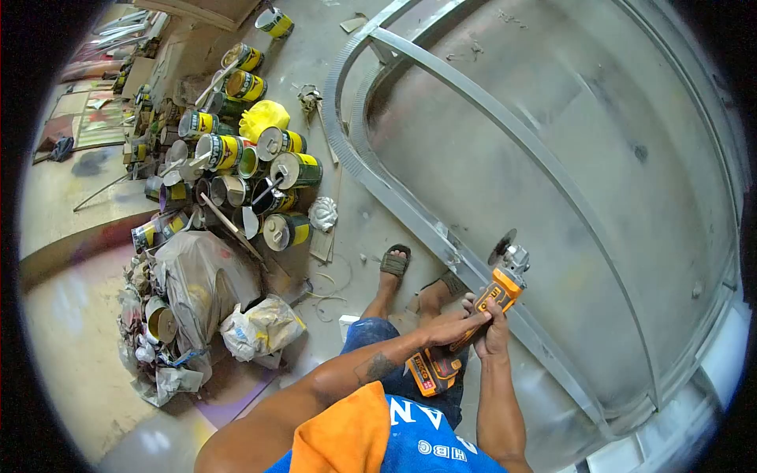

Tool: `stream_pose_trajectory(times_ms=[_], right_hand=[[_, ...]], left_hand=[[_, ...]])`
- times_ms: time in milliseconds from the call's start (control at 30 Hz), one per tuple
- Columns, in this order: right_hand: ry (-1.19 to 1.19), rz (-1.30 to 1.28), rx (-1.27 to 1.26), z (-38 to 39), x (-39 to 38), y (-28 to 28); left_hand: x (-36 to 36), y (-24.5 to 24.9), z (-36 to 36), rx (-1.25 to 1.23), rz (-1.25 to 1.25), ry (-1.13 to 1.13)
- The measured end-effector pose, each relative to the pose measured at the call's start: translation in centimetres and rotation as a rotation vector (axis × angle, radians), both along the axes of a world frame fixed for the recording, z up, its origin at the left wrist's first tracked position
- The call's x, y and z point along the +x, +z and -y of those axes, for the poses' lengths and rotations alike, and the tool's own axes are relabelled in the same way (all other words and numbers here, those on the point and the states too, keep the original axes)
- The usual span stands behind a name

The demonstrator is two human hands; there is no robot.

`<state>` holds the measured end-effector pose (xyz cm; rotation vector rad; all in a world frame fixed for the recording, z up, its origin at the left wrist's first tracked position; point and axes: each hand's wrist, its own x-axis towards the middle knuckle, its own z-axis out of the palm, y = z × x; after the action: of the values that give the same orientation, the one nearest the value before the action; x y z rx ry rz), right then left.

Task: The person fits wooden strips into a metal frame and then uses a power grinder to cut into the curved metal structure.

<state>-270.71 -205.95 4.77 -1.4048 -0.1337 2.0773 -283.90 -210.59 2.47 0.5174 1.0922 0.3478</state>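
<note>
Grey floor (pixel 352 206), orange grinder (pixel 502 288), left hand (pixel 453 328), right hand (pixel 496 336), fingers (pixel 495 309) around body

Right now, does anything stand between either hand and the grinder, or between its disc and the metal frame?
Nothing visible does. The left hand and right hand grip the orange grinder, and no loose object shows between its disc and the metal frame. Whether disc and frame touch cannot be told.
</note>
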Motion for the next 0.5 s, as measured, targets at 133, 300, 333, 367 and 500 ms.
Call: stream_pose_trajectory(times_ms=[133,300,333,367,500], right_hand=[[-0.025,-0.095,-0.008,-1.0,0.6,-1.6],[-0.047,-0.106,0.078,-1.6,1.6,-2.2],[-0.055,-0.1,0.068,-1.8,1.4,-2.9],[-0.051,-0.09,0.016,-2.2,1.5,-3.8],[-0.03,-0.02,-0.069,-3.4,3.4,-3.0]], left_hand=[[1.9,0.1,-0.6,0.114,-0.221,0.063],[3.4,0.3,-1.1,0.19,-0.37,0.076],[4.0,0.3,-1.1,0.334,-0.465,0.104],[4.2,0.3,-0.9,0.317,-0.477,0.056],[4.3,1.4,-3.5,0.14,-0.517,-0.048]])
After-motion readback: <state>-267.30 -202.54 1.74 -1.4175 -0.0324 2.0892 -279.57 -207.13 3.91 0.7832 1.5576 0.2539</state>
